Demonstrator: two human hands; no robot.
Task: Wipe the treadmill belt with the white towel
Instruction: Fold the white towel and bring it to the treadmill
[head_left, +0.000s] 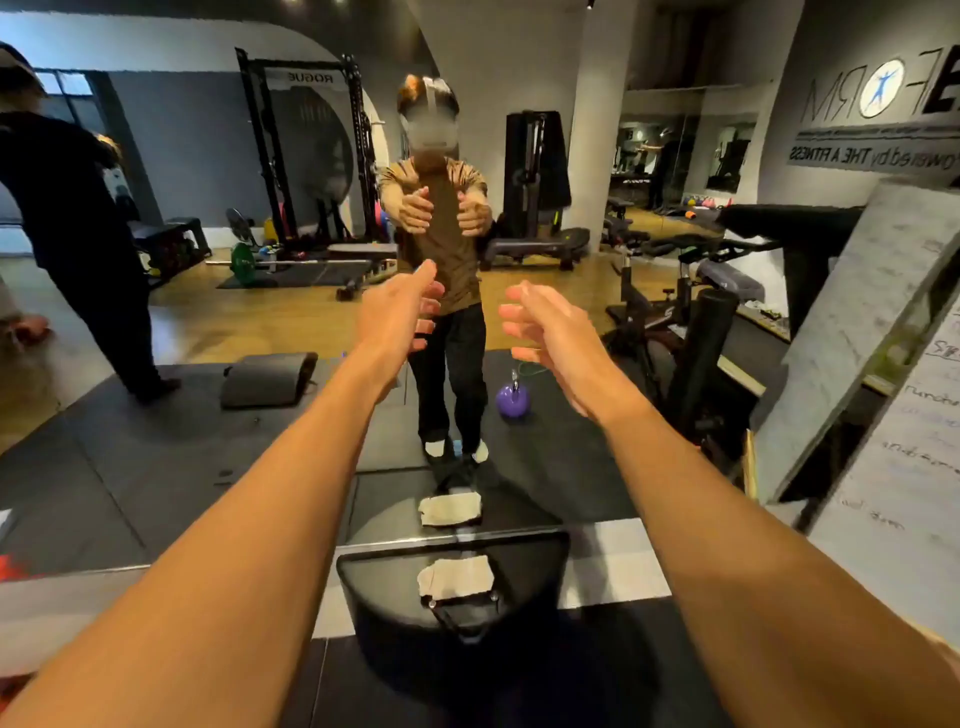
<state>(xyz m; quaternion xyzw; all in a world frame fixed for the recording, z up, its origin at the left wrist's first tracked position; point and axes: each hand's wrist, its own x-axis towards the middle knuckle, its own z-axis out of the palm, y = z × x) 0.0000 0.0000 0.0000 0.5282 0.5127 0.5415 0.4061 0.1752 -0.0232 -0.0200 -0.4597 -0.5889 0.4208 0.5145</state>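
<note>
Both arms reach straight out toward twelve o'clock. The left hand (400, 312) and right hand (545, 332) are held apart with fingers spread and loose, and neither holds or touches anything. This looks like a start pose, probably struck to bring both hands into the camera's view, not a working grip.

A large wall mirror (519, 78) fills the scene ahead and repeats the pose in the person's reflection (441, 234).

The small, crumpled white towel (456, 577) lies well below the hands, toward six o'clock. It is draped flat on the glossy black rounded plastic hood (374, 587) that butts against the mirror's lower edge, and its mirrored double sits just above it. Resting there, it is within easy reach of someone standing behind the hood, which I take to be the treadmill's front cover.

I cannot identify the treadmill belt with certainty. The dark surface (519, 696) at six o'clock, between the forearms at the bottom edge, is probably it.

A round purple kettlebell (512, 399) shows in the mirror at about five o'clock from the right hand. It plays no part in the task.

Wiping has not begun, because the towel must be picked up first.
</note>
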